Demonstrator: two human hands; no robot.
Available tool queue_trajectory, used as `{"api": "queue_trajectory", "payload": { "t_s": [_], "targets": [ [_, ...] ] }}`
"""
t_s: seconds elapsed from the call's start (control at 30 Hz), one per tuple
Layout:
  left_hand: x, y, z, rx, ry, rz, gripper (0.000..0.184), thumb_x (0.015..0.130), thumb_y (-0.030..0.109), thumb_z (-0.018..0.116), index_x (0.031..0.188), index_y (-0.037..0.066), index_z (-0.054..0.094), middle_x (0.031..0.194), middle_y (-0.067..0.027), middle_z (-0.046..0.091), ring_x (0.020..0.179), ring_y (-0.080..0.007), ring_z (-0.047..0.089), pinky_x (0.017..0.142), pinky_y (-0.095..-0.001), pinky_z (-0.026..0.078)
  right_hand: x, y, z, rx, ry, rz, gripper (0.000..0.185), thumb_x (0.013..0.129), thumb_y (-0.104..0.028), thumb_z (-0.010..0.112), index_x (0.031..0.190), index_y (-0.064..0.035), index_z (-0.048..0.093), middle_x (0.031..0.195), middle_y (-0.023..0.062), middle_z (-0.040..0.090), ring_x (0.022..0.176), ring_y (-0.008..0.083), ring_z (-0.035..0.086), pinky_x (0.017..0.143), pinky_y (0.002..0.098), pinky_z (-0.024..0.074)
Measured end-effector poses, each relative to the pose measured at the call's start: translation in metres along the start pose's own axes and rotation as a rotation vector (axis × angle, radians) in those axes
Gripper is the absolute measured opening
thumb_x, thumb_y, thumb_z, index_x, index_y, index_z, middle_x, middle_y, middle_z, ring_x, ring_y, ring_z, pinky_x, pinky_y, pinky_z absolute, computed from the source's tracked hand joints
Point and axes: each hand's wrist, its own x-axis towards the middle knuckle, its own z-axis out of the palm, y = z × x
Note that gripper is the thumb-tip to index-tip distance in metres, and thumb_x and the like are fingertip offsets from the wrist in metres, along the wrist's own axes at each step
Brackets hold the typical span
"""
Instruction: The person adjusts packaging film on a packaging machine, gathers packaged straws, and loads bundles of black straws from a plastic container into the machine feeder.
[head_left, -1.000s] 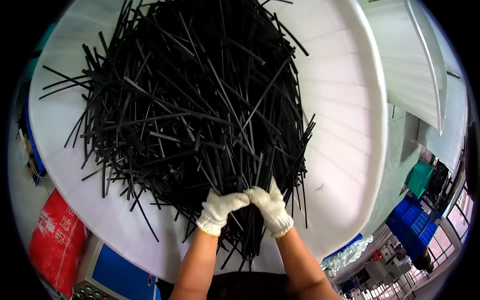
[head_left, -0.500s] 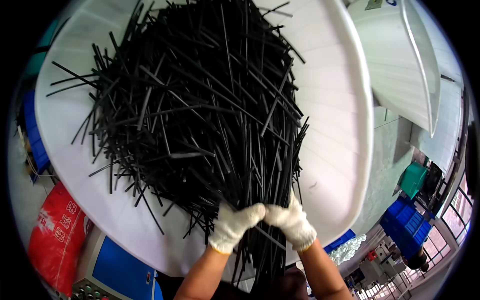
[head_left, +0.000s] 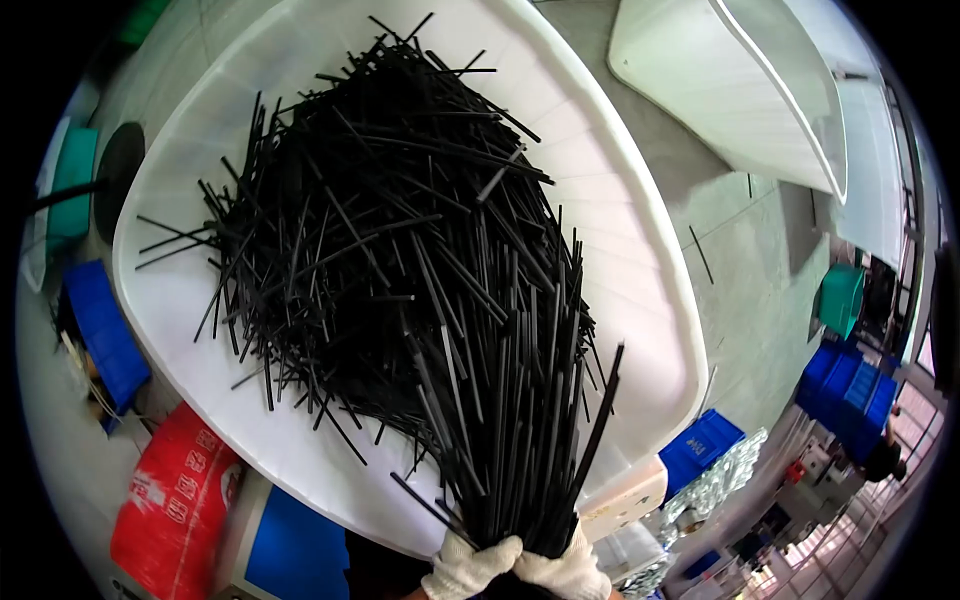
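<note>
Held at 6 o'clock, near ends lowest: 1 bundle of black rods (head_left: 515, 440). Clasped from 2 sides by left hand (head_left: 465, 570) and right hand (head_left: 567, 573), both in white gloves, probably to keep loose lengths together; far ends fanned towards 12 o'clock, over the pile (head_left: 360, 210). Thumbs pressed against the bundle, tips nearly meeting. Other fingers apparently curled behind; spread or together, impossible to tell.

Heaped towards 11 o'clock, crossing at many angles: same pile, inside 1 white tub (head_left: 645, 240), presumably walled to stop scattering. Lying outside at 3 o'clock, on the floor (head_left: 745, 335): 1 stray rod (head_left: 702, 255).

Hidden or unclear: lower rod ends, behind gloves; forearms, cut off by the bottom edge; pile's core, lost in black on black; rod count. Too blurred for sure reading: lettering on 1 red sack (head_left: 170, 530), 8 o'clock. Small and indistinct at 4 o'clock, beside blue crates (head_left: 845, 395): 1 other person (head_left: 884, 460), hands not clear.
</note>
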Motion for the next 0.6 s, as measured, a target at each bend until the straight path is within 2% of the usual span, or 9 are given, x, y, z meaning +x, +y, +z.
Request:
{"api": "queue_trajectory", "payload": {
  "t_s": [0.03,0.07,0.1,0.27,0.3,0.37,0.47,0.53,0.6],
  "targets": [
    [-0.006,0.008,0.007,-0.066,0.136,-0.060,0.029,0.076,0.011,0.064,0.100,-0.004,0.066,0.096,-0.0146,0.066,0.085,-0.0287,0.063,0.078,-0.0425,0.051,-0.015,0.006,0.013,-0.093,0.184,-0.120,0.074,0.080,-0.048,0.069,0.131,0.0012,0.047,0.118,0.0233,0.060,0.101,0.0374,0.061,0.086,0.0431,0.0494],
    [-0.009,0.008,-0.007,0.044,0.002,-0.039,0.046,0.084,0.016,0.068,0.122,-0.007,0.057,0.118,-0.0172,0.061,0.101,-0.0308,0.061,0.090,-0.0391,0.050,-0.015,0.003,0.025,-0.118,0.323,-0.309,0.051,0.083,-0.025,0.070,0.123,-0.0005,0.051,0.100,0.0141,0.063,0.083,0.0316,0.064,0.073,0.0383,0.0518],
    [-0.005,-0.011,-0.021,0.133,-0.068,0.013,0.051,0.080,0.019,0.072,0.121,-0.005,0.056,0.118,-0.0160,0.061,0.103,-0.0266,0.061,0.089,-0.0375,0.051,-0.007,0.017,0.017,-0.049,0.160,-0.231,0.067,0.075,-0.018,0.075,0.132,-0.0001,0.043,0.112,0.0141,0.059,0.099,0.0258,0.060,0.085,0.0363,0.0493],
    [0.108,-0.014,-0.039,-0.054,-0.200,-0.077,0.068,0.069,0.029,0.089,0.120,0.000,0.056,0.116,-0.0075,0.063,0.105,-0.0180,0.060,0.093,-0.0325,0.050,0.082,0.022,0.019,0.024,0.121,-0.061,0.094,0.071,-0.023,0.079,0.146,-0.0022,0.027,0.133,0.0155,0.051,0.125,0.0222,0.049,0.103,0.0358,0.0421],
    [0.133,-0.009,-0.037,-0.098,-0.209,-0.028,0.068,0.068,0.017,0.090,0.123,0.001,0.054,0.115,-0.0071,0.063,0.102,-0.0174,0.061,0.092,-0.0324,0.051,0.112,0.031,0.020,0.076,0.123,-0.100,0.095,0.070,-0.024,0.079,0.148,-0.0069,0.027,0.129,0.0141,0.055,0.121,0.0225,0.053,0.101,0.0357,0.0443],
    [0.186,-0.033,-0.051,-0.099,-0.261,-0.138,0.067,0.069,0.005,0.087,0.126,0.003,0.051,0.114,-0.0084,0.063,0.099,-0.0192,0.063,0.091,-0.0325,0.052,0.158,0.002,0.024,-0.011,0.223,0.240,0.095,0.066,-0.024,0.081,0.147,-0.0150,0.031,0.117,0.0110,0.063,0.110,0.0208,0.061,0.096,0.0354,0.0489],
    [0.227,-0.034,-0.046,0.153,-0.325,0.084,0.063,0.065,0.014,0.091,0.118,0.002,0.059,0.110,-0.0037,0.066,0.104,-0.0166,0.061,0.094,-0.0330,0.051,0.215,0.065,0.017,0.343,0.195,-0.151,0.065,0.066,-0.004,0.074,0.127,-0.0053,0.050,0.102,0.0052,0.066,0.089,0.0154,0.062,0.082,0.0301,0.0524],
    [0.241,-0.027,-0.040,0.273,-0.358,0.086,0.062,0.066,0.013,0.090,0.119,0.002,0.059,0.113,-0.0059,0.066,0.102,-0.0177,0.063,0.091,-0.0330,0.052,0.216,0.036,0.000,0.614,0.034,-0.109,0.058,0.070,-0.001,0.071,0.124,-0.0021,0.052,0.098,0.0019,0.064,0.083,0.0131,0.059,0.077,0.0282,0.0523],
    [0.247,-0.039,-0.038,0.316,-0.319,-0.020,0.060,0.068,0.006,0.087,0.120,0.003,0.059,0.113,-0.0068,0.066,0.100,-0.0185,0.064,0.091,-0.0332,0.054,0.215,0.012,-0.012,0.445,0.093,0.096,0.060,0.070,-0.007,0.074,0.125,-0.0015,0.052,0.102,0.0033,0.064,0.087,0.0142,0.059,0.080,0.0290,0.0522]
  ]
}}
